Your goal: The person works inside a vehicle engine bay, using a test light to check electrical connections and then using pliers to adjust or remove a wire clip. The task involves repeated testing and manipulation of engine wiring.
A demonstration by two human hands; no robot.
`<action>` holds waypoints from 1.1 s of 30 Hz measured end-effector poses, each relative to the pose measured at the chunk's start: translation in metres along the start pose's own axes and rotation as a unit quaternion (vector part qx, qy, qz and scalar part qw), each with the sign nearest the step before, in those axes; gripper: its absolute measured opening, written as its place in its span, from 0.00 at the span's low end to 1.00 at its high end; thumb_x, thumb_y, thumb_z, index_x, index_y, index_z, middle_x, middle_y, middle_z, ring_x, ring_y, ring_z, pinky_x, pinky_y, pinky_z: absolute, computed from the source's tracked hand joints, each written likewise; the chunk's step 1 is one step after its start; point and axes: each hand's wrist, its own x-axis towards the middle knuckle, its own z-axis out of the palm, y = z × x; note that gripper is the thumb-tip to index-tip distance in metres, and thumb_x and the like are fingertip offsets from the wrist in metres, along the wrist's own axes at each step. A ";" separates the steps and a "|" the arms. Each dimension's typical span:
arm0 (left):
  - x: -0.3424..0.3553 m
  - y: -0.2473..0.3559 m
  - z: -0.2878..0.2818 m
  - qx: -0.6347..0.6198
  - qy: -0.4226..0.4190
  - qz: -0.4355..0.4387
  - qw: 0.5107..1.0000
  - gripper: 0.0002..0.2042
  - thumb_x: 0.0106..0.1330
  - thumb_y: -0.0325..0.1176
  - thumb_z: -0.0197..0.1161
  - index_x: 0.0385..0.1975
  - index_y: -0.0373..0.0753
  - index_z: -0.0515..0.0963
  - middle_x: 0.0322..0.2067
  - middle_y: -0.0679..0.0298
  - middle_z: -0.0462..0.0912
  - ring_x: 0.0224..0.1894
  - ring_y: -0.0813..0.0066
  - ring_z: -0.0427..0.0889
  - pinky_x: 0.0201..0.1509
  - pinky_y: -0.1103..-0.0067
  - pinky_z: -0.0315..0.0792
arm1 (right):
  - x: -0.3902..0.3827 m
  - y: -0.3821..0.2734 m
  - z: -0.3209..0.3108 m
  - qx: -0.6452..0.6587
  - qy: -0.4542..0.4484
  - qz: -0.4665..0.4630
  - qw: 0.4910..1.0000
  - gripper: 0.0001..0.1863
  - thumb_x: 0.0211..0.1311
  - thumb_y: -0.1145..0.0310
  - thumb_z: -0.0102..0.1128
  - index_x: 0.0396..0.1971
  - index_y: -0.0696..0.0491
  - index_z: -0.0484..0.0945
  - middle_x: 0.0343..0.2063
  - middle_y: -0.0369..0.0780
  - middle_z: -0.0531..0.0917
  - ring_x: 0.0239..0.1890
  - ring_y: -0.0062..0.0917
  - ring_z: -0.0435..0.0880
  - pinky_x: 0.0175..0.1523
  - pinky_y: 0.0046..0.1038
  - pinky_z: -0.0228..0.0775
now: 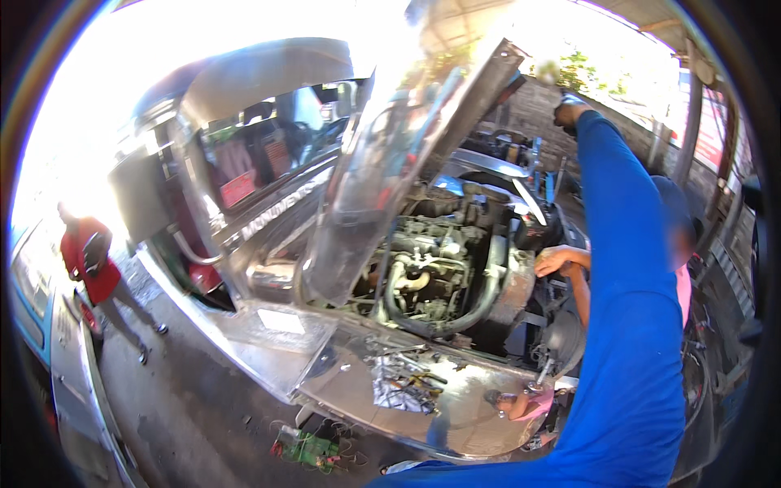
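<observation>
In the head view, the blue-sleeved right hand [573,111] is raised, its grip impossible to tell; the left hand is outside the frame. Below-left of the right hand, one metal engine bay [476,350] holds one grimy grey engine [431,241], partly hidden by one raised silver hood [358,207]. Lower down are one co-worker's bare hand [553,260], one heap of metal tools [408,381] and one green machine [311,450].

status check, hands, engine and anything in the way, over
Right hand raised, grip unclear; left hand out of view. Engine exposed, hood up. Co-worker's hand beside the engine, tools lying near.
</observation>
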 end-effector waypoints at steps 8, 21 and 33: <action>-0.071 -0.031 -0.094 -0.160 0.236 0.038 0.958 0.14 0.60 0.36 0.71 0.39 0.34 0.80 0.34 0.54 0.81 0.36 0.59 0.80 0.41 0.69 0.75 | -0.248 -0.286 -0.051 0.372 0.315 -0.391 0.781 0.15 0.63 0.63 0.62 0.48 0.51 0.84 0.43 0.45 0.87 0.42 0.36 0.86 0.49 0.39 0.78; -0.551 -0.267 -0.485 0.224 0.787 -0.226 0.529 0.18 0.68 0.45 0.61 0.49 0.38 0.76 0.36 0.61 0.80 0.34 0.70 0.77 0.35 0.74 0.72 | -0.616 -0.569 -0.030 0.382 -0.039 -0.809 0.445 0.17 0.62 0.63 0.63 0.50 0.52 0.83 0.43 0.46 0.86 0.42 0.37 0.86 0.48 0.38 0.78; -0.421 -0.298 -0.313 -0.023 0.526 -0.299 0.796 0.20 0.69 0.39 0.59 0.57 0.37 0.78 0.51 0.56 0.82 0.46 0.72 0.79 0.51 0.74 0.74 | -0.586 -0.528 0.011 0.392 -0.091 -0.756 0.516 0.18 0.61 0.63 0.65 0.51 0.52 0.82 0.42 0.46 0.86 0.42 0.37 0.86 0.48 0.37 0.78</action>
